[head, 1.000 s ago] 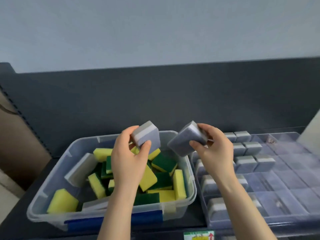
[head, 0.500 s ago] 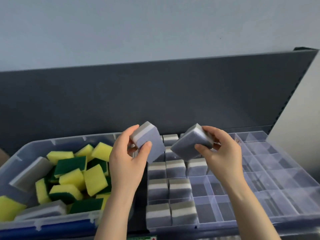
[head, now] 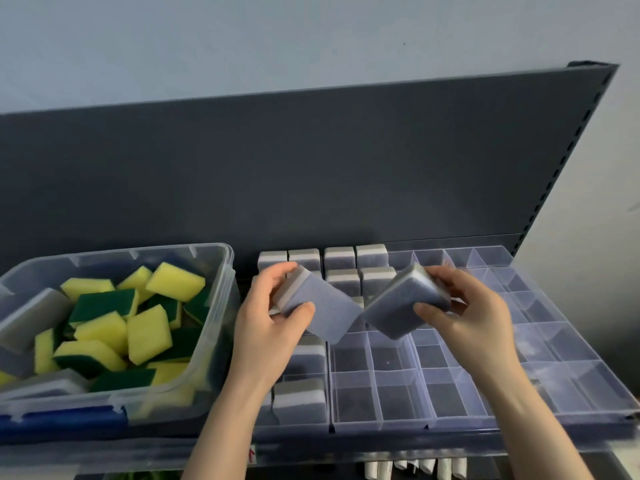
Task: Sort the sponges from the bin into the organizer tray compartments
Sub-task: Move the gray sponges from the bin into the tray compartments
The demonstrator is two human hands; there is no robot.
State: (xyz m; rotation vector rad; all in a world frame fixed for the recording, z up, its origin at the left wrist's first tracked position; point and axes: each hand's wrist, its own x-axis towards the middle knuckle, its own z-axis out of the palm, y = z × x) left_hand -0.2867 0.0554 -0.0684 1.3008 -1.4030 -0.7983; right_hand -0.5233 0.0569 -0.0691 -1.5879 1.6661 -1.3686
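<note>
My left hand (head: 266, 327) grips a grey sponge (head: 318, 306) with a white layer, tilted, above the left part of the clear organizer tray (head: 450, 422). A second grey sponge (head: 403, 308) is held tilted in my right hand (head: 464, 317), over the tray's middle compartments. The two held sponges nearly touch at their lower corners. Several grey sponges (head: 341, 259) stand in the tray's far-left and near-left compartments; some are hidden behind my hands. The clear bin (head: 221, 341) at left holds several yellow-green sponges (head: 149, 334) and a few grey ones (head: 31, 313).
A dark grey back panel (head: 311, 168) rises behind the bin and tray. The shelf's right upright (head: 568, 154) slants along the pale wall. Many tray compartments at the right hold nothing. White rolled items (head: 415, 469) show under the shelf's front edge.
My view has swung right, from the bin toward the tray. Both hands carried their grey sponges from above the bin's right side to over the tray's compartments.
</note>
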